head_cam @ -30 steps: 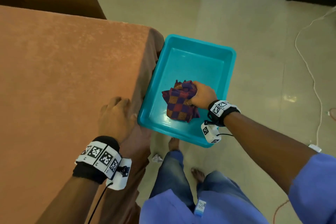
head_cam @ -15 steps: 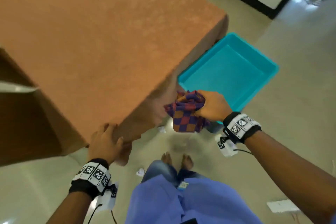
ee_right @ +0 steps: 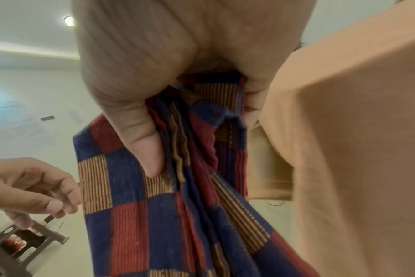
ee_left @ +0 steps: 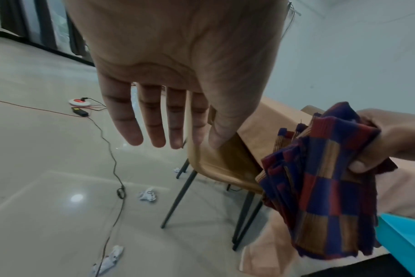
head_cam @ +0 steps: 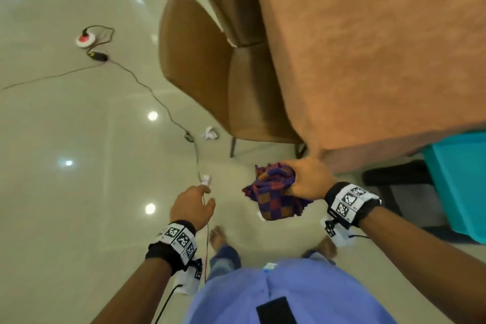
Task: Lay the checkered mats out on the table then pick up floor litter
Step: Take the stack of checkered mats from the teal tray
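Note:
My right hand (head_cam: pixel 306 179) grips a bunched stack of checkered mats (head_cam: pixel 273 193), blue, red and orange, in the air just off the near corner of the orange-clothed table (head_cam: pixel 381 47). In the right wrist view the thumb and fingers pinch the folded mats (ee_right: pixel 178 196) beside the hanging cloth. The left hand (head_cam: pixel 194 205) hangs free over the floor, fingers straight and relaxed (ee_left: pixel 154 121), holding nothing. Crumpled white paper litter lies on the floor: one piece (head_cam: pixel 210 133) by the chair leg, another (head_cam: pixel 205 179) just beyond the left fingertips.
A brown chair (head_cam: pixel 210 73) is tucked at the table's left side. A black cable (head_cam: pixel 147 87) runs across the shiny floor from a red-and-white socket (head_cam: pixel 85 39). The teal tray (head_cam: pixel 462 187) sits at the far right on a dark stool.
The view has swung left from the tray to the floor and chair. My right hand lifted the mats out of the tray. The left hand left the table corner and now hangs free.

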